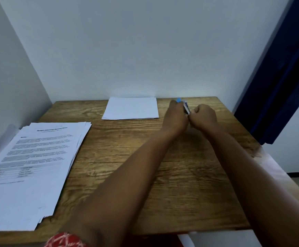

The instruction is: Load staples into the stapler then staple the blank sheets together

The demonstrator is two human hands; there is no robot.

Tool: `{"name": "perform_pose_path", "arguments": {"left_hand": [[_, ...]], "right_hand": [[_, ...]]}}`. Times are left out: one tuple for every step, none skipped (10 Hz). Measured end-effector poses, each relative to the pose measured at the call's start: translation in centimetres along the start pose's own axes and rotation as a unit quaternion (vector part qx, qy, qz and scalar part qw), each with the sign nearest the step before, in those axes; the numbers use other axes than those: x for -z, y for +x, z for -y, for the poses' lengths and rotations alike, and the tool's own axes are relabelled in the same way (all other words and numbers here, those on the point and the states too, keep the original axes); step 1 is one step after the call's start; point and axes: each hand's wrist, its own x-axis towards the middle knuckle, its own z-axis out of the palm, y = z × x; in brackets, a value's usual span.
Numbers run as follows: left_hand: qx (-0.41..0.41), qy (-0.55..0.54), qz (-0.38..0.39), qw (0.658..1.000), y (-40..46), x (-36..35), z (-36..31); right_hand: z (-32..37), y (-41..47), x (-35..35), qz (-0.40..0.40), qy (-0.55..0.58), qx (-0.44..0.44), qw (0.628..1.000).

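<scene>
Two bare forearms reach across a wooden table toward its far right corner, where the hands meet. The left hand (176,114) is curled around a small stapler (186,107), a narrow blue and silvery metal thing that tilts up between the two hands; only its upper part and a blue tip show past the knuckles. The right hand (204,115) is closed in a loose fist with its fingertips pinched at the stapler's near end, touching the left hand; what they pinch there is too small to tell. Both hands hover just above the table (163,175), a slab of brown wood with strong, wavy grain. Just left of the hands, against the far edge, lies a neat, flat stack of blank white sheets (130,108), rectangular and smooth. At the near left corner sits a thicker, loosely fanned pile of printed pages (32,157), with blurred lines of text and a small grid; it overhangs the left edge. A plain pale wall (127,50) rises behind the table, and a dark blue curtain (284,77) hangs at the right.
</scene>
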Motion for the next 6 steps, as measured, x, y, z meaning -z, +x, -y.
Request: {"name": "perform_pose_path", "arguments": {"left_hand": [[-0.041, 0.049, 0.078, 0.995, 1.5, -3.0, -0.3], [-0.064, 0.096, 0.099, 0.988, 2.5, -5.0, -0.1], [-0.06, 0.168, 0.053, 0.982, 3.4, -6.1, 0.4], [-0.054, 0.181, 0.061, 0.98, 4.2, -6.7, 1.1], [-0.04, 0.175, 0.095, 0.979, 5.2, -7.1, 1.9], [-0.05, 0.175, 0.11, 0.977, 6.2, -7.1, 2.5]], "right_hand": [[-1.3, 2.1, 0.2, -0.019, -0.023, -0.036, 0.999], [-2.5, 4.0, 0.4, -0.041, -0.04, -0.056, 0.997], [-3.4, 5.3, 0.1, -0.061, -0.055, -0.055, 0.995], [-3.4, 6.1, -0.5, -0.073, -0.062, -0.048, 0.994], [-3.5, 7.0, -1.2, -0.069, -0.074, -0.046, 0.994], [-3.6, 7.6, -1.7, -0.077, -0.091, -0.045, 0.992]]}}
